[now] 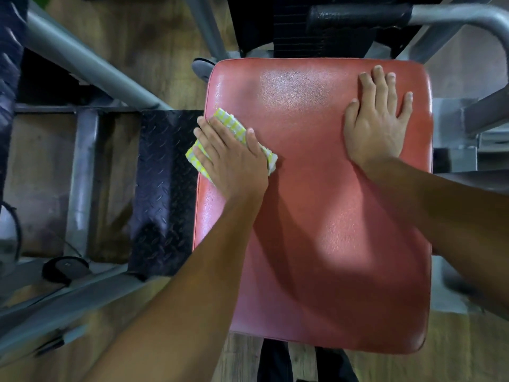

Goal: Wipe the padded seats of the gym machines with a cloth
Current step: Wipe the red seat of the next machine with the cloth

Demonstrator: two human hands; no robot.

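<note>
My yellow-checked cloth (232, 126) lies at the left edge of the red padded seat (316, 216), flattened under my left hand (230, 161), whose fingers are straight and pressing. My right hand (377, 119) rests flat on the seat's far right part, fingers spread, holding nothing. A black tread plate (165, 188) sits just left of the seat, grey frame tubes (82, 59) cross the wooden floor (154, 51), and a black pad (358, 15) lies beyond
</note>
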